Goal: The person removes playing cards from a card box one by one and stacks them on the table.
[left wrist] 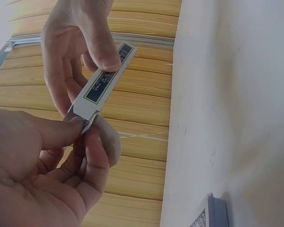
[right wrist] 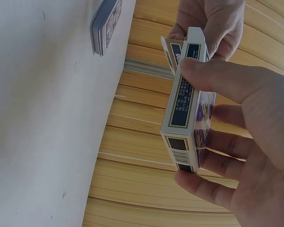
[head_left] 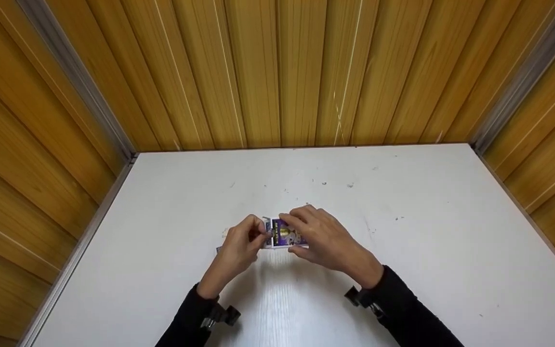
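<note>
A small printed playing-card box (head_left: pixel 284 233), purple on its broad face with white edges, is held up over the table between both hands. My right hand (head_left: pixel 325 238) grips it, thumb on the narrow side with the dark label, fingers on the opposite side. In the right wrist view the barcode end of the box (right wrist: pixel 180 118) faces the camera, and an end flap (right wrist: pixel 172 54) stands out at the far end. My left hand (head_left: pixel 239 246) pinches that flap end between thumb and fingers, as the left wrist view shows. The inside of the box is hidden.
A stack of playing cards (right wrist: pixel 106 26) lies on the white table (head_left: pixel 427 250), mostly hidden behind the left hand in the head view. Wood-patterned panels (head_left: pixel 297 72) with metal corner posts enclose the table at the back and sides.
</note>
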A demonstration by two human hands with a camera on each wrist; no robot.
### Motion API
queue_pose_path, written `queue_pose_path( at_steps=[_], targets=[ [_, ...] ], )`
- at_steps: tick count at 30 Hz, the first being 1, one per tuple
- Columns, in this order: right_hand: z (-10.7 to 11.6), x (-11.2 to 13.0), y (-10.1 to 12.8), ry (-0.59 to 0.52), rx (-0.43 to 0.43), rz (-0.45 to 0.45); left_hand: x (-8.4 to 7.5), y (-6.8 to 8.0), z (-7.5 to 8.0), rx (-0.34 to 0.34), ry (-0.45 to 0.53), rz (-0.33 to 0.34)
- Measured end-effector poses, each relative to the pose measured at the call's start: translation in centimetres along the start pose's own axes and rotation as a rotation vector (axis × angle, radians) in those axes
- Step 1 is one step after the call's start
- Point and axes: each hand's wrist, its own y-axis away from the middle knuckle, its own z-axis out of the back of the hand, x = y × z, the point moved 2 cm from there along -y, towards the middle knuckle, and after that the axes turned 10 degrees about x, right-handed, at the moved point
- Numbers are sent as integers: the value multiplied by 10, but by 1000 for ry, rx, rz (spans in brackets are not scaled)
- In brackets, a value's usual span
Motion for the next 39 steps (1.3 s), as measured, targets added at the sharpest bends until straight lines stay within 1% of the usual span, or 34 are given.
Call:
queue_pose_path(
  at_steps=[4,8,11,13,14,16,19,23,27,31,35,39],
  targets=[
    [0,-4,1,2,7,-20,-1,0,2,-19,2,-8],
    [1,-8,1,-17,0,-40,-3,-1,7,-90,-36,-48],
    [1,-9,2,-23,-12,-49,-3,-2,11,-152,-102,-91],
    [1,-9,1,-22,-16,-50,-2,-1,11,-173,-132,-113],
    [0,-8,1,-20,-17,-49,-1,-1,11,-173,-146,-124],
    [0,-7,1,-13,-18,-43,-1,-1,9,-149,-165,-136],
    [-1,-6,0,-2,-14,-37,-2,1,8,-119,-244,-175],
    [0,-6,0,0,-4,-42,-3,3,9,-97,-387,-241],
    [-1,-7,0,-15,-4,-42,-2,4,13,-50,-453,-267],
    [-1,-8,1,-6,-21,-26,-2,4,16,-4,-541,-311],
    [-2,-8,0,4,-27,-16,-2,4,17,-4,-677,-359],
    [-3,-9,0,-4,-21,-17,-3,6,15,-15,-798,-367]
  ],
)
